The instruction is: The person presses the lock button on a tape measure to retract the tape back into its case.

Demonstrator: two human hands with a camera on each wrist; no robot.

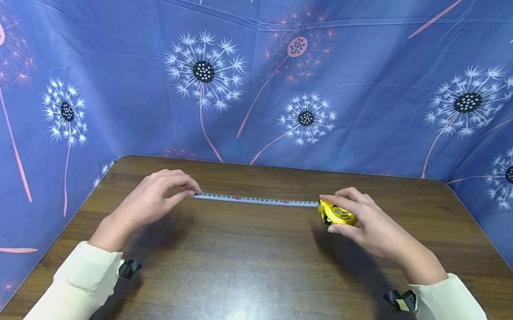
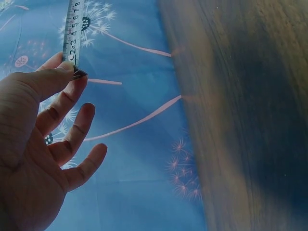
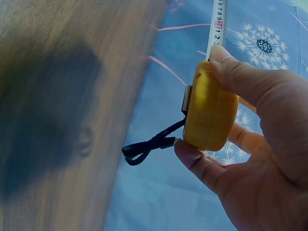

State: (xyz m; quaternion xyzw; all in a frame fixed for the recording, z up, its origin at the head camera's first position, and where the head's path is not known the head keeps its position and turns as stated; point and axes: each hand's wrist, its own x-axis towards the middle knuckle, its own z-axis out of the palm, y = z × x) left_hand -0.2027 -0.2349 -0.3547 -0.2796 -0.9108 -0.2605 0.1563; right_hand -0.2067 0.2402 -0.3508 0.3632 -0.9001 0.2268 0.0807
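Observation:
A yellow tape measure (image 1: 339, 214) is held above the table by my right hand (image 1: 372, 226), gripped between thumb and fingers. Its white blade (image 1: 255, 200) stretches out to the left, roughly level. At the far end my left hand (image 1: 155, 197) pinches the blade's tip between thumb and forefinger. The left wrist view shows the metal end hook (image 2: 79, 74) at the fingertips, with the other fingers loosely spread. In the right wrist view, a black wrist strap (image 3: 149, 147) hangs from the yellow case (image 3: 211, 110), and the thumb lies near the blade's exit.
Below both hands lies a brown wood-grain table (image 1: 219, 266) with rounded back corners and a bright light reflection near its front. A blue cloth (image 1: 259, 82) with dandelion prints hangs behind it and at the sides. Shadows of the hands fall on the tabletop.

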